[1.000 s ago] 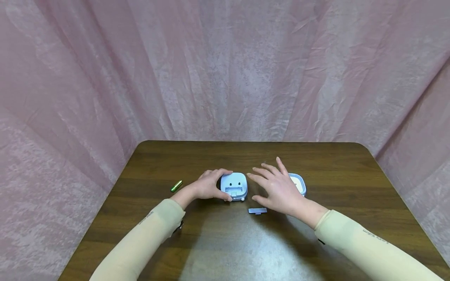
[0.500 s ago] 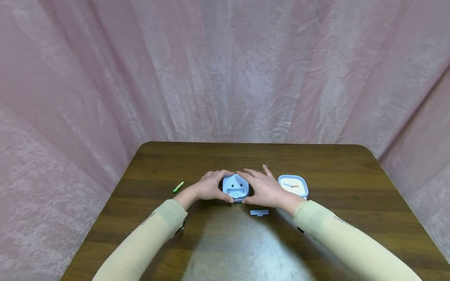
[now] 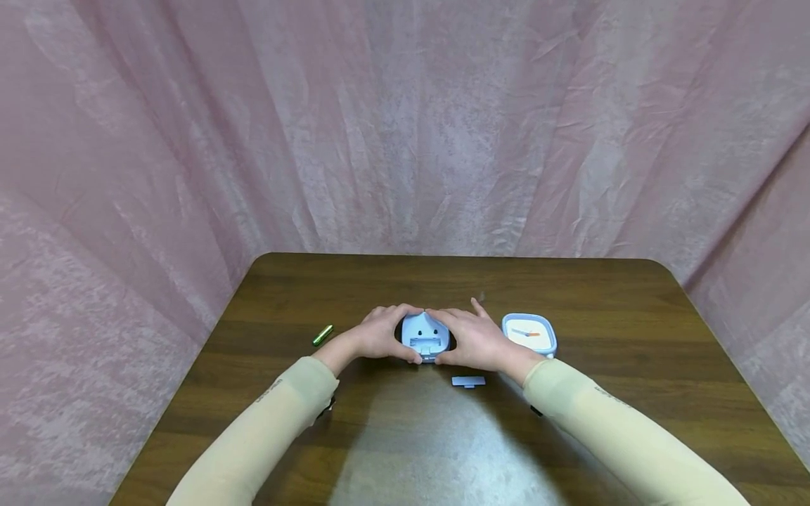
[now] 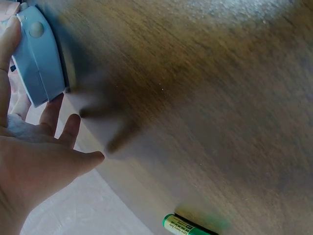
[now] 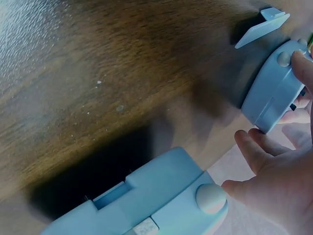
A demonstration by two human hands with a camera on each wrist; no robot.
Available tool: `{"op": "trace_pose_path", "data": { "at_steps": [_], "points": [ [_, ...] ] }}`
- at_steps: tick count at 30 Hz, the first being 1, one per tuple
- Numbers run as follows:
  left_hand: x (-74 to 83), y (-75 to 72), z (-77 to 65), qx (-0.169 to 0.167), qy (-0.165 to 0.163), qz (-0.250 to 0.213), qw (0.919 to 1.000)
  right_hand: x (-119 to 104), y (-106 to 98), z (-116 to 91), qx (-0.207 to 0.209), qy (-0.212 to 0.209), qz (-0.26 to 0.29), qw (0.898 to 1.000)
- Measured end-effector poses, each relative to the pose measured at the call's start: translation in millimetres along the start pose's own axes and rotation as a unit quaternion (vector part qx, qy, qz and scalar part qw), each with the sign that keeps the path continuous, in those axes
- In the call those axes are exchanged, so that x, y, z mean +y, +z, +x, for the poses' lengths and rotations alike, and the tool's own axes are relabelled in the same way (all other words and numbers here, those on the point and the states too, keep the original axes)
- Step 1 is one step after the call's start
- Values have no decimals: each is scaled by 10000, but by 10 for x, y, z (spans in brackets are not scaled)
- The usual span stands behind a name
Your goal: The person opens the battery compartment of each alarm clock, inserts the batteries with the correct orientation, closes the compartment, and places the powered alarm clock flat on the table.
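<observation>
A light-blue alarm clock (image 3: 425,330) lies face down at the middle of the table, its back with two dark knobs and an uncovered battery compartment facing up. My left hand (image 3: 378,334) grips its left side, thumb at the near edge and fingers at the far edge. Opposite it, my right hand (image 3: 476,340) holds the right side the same way, fingertips of both hands meeting along the far edge. Just in front lies the blue battery cover (image 3: 468,381), seen tilted with its tab in the right wrist view (image 5: 264,29).
To the right, beside my right wrist, a second blue alarm clock (image 3: 530,332) lies with its white dial up. A green AA-type battery (image 3: 323,334) lies left of my left hand. The wooden table (image 3: 607,295) ends at a pink curtain (image 3: 405,126).
My right hand has moved left from beside the second clock and taken hold of the middle clock's right side, uncovering the second clock's dial. My left hand has kept its grip.
</observation>
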State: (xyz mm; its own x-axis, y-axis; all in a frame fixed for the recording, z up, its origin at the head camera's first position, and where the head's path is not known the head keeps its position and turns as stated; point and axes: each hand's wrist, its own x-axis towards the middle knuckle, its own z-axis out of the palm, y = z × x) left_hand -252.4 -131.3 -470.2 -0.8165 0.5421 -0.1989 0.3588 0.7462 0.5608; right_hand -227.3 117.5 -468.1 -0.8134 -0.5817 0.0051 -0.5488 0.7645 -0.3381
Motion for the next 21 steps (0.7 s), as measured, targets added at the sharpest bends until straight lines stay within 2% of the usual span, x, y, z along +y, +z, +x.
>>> {"op": "trace_pose_path", "data": {
  "at_steps": [9,21],
  "points": [
    [10,-2,-5,50,109,38,9999,9,15,21,-63,-87,404,9991],
    [-2,0,0,40,180,72,9998,32,17,54,-131,-22,472,9988]
  ]
}}
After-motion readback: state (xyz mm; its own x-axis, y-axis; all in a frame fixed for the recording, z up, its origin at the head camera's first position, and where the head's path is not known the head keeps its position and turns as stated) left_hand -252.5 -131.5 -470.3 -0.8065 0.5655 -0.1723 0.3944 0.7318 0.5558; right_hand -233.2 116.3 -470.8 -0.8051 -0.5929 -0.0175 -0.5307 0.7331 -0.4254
